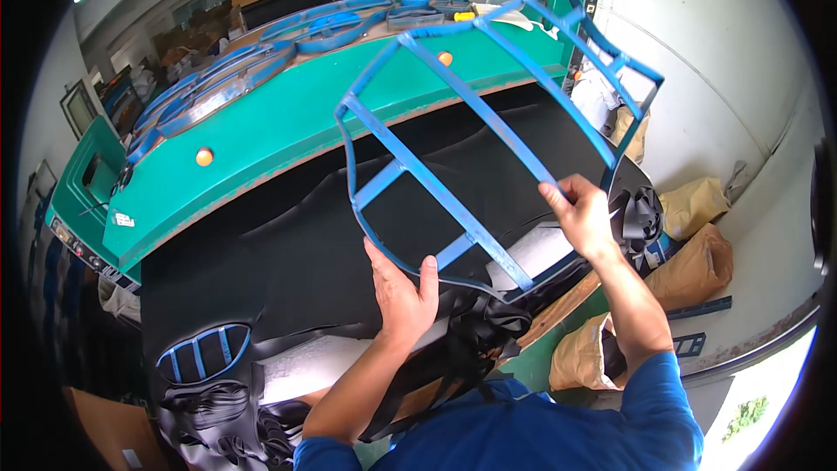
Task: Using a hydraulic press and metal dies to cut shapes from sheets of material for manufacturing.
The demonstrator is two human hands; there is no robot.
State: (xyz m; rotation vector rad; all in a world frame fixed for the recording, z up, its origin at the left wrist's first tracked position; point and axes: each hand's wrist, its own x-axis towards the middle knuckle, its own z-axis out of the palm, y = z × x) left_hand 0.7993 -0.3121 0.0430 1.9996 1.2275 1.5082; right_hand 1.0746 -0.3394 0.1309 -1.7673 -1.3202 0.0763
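A large blue cutting die (436,193), an open metal outline with crossbars, is held tilted up above a layer of black sheet material (296,244). My left hand (403,298) supports its lower left rim, fingers stretched along the edge and thumb apart. On the right side, my right hand (582,216) grips the die with thumb and fingers. Part of that grip is hidden behind the hand. A smaller blue cutting die (199,358) with several bars lies on the black material at the lower left.
A green press beam (323,135) spans behind the material, with several blue dies (340,30) on top. Black offcuts (214,414) hang at the near left. Brown paper sacks (693,266) stand at the right, near the white wall (724,52).
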